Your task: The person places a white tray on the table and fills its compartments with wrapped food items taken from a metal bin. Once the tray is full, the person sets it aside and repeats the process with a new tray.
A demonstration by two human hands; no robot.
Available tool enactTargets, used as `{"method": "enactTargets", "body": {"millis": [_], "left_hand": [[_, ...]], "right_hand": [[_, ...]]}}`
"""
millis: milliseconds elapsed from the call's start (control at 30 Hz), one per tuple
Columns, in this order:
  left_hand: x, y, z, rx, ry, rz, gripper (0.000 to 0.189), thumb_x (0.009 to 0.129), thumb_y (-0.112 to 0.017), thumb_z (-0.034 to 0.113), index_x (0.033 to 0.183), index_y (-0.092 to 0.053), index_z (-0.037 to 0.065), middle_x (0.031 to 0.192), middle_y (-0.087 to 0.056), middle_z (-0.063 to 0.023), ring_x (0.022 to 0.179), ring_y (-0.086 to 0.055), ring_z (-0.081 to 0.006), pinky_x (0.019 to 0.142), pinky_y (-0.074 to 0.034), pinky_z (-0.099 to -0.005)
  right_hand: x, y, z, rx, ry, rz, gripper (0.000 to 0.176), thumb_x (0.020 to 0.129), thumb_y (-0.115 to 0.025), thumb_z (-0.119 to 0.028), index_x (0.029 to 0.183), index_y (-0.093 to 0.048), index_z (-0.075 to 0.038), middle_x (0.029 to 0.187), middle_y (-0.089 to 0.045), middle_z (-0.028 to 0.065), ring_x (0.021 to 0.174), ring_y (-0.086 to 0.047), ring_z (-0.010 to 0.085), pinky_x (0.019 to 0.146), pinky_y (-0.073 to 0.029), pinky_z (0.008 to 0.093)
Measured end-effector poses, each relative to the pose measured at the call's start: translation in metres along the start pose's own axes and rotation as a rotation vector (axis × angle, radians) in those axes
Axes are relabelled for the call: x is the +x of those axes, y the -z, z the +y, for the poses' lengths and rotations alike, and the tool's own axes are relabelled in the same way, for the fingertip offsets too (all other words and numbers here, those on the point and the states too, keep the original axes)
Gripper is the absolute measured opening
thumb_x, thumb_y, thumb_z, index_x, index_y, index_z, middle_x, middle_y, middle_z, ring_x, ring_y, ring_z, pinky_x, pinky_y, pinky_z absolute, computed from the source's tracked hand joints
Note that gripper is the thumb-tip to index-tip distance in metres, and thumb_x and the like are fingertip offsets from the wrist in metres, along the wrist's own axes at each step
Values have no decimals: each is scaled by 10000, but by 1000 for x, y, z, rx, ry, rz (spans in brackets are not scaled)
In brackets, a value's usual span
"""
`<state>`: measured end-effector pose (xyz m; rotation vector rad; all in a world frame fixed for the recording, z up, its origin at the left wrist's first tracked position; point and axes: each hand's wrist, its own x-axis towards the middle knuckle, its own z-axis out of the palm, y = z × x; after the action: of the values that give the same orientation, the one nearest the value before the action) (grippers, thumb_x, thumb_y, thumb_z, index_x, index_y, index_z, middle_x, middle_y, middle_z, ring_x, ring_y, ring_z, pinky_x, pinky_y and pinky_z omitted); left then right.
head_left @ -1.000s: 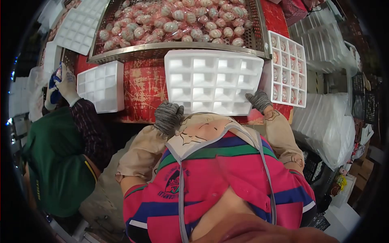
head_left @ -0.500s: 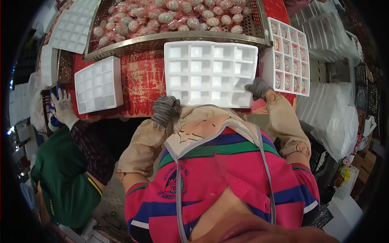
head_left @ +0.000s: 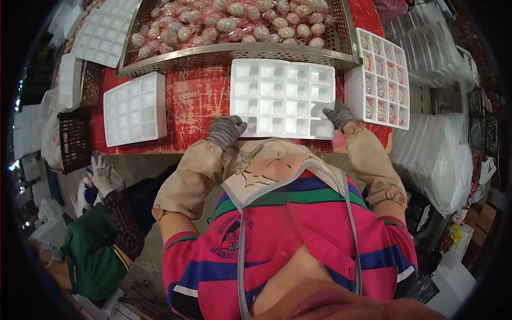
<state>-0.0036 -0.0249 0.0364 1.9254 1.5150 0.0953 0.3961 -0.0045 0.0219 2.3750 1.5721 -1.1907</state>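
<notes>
Gripping square-celled white foam tray (head_left: 285, 98) by four-o'clock edge: right hand (head_left: 338, 115), ribbed grey knit glove, thumb over rim. Left hand (head_left: 226, 132) curled against eight-o'clock corner; cannot tell closure. Tray on scuffed red table (head_left: 189, 101). Perforated metal bin (head_left: 234, 52), eleven o'clock, holds glossy film-wrapped balls (head_left: 226, 24).

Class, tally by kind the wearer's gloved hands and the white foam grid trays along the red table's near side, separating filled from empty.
Grey-gloved hands: 2
Empty white foam grid trays: 2
White foam grid tray filled with plastic-wrapped round items: 1
Total: 5
</notes>
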Motion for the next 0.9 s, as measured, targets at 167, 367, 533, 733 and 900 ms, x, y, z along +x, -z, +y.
{"method": "enactTargets", "body": {"millis": [167, 367, 533, 733, 900], "left_hand": [[32, 51, 0, 134, -69, 244, 201, 827, -645, 252, 855, -660, 54, 769, -659, -118, 697, -632, -277, 669, -515, -366], [141, 169, -16, 649, 140, 641, 416, 790, -667, 348, 1155, -593, 161, 1193, -584, -99, 1097, -549, -281, 870, -474, -398], [248, 197, -72, 585, 494, 32, 560, 812, -612, 473, 1291, -529, 196, 1304, -536, -104, 1224, -488, -299, 979, -425, -439], [220, 209, -25, 547, 487, 136, 389, 722, -736, 299, 1075, -637, 169, 1090, -648, -119, 1042, -605, -316, 888, -492, -422], [173, 212, -22, -244, 164, 541, 254, 832, -652, 258, 1036, -665, 107, 916, -688, -94, 827, -656, -233, 702, -517, -341]], "right_hand": [[-13, 3, -21, -124, 360, 443, 805, 794, -656, -348, 1401, -276, 19, 1292, -480, 231, 1192, -453, 400, 1038, -345, 421], [-29, 3, -58, -13, 696, 569, 676, 795, -659, -229, 1377, -363, -53, 1360, -428, 178, 1261, -394, 339, 1050, -338, 409], [-31, -5, -77, 80, 809, 528, 592, 805, -654, -200, 1333, -431, -52, 1327, -467, 164, 1236, -433, 316, 1037, -359, 390], [-29, -3, -79, 149, 866, 406, 488, 818, -634, -167, 1275, -497, -68, 1271, -518, 150, 1193, -481, 306, 998, -402, 382], [-25, 6, -95, 648, 744, 52, 383, 861, -631, -158, 1219, -546, -52, 1167, -588, 99, 1008, -588, 173, 846, -489, 295]]}}
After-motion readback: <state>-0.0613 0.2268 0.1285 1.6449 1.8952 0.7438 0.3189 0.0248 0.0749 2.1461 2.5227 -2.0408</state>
